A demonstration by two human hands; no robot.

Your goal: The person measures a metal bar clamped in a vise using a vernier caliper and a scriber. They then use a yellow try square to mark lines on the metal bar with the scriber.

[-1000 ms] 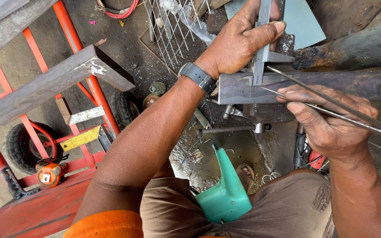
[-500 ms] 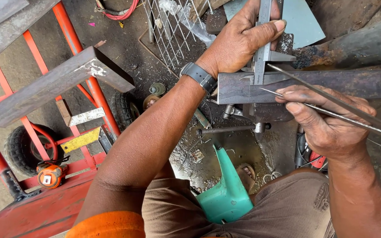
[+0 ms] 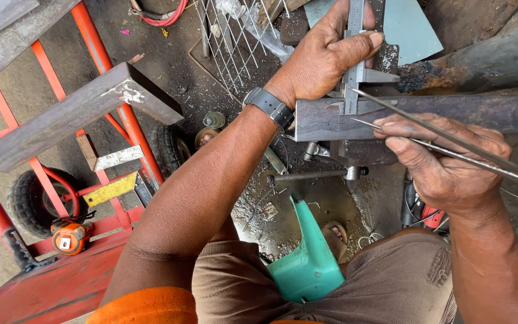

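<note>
The thin metal scriber rod (image 3: 451, 151), gripped by right hand (image 3: 445, 162), has been edged nearer the steel vernier caliper (image 3: 352, 57) clenched in left hand (image 3: 325, 57); marking appears imminent.

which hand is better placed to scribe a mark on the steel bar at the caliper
Right: the right hand already holds a thin scriber with its tip by the caliper on the steel bar. The left hand grips the caliper.

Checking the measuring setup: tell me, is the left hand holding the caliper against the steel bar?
Yes, the left hand grips the caliper set across the steel bar.
</note>
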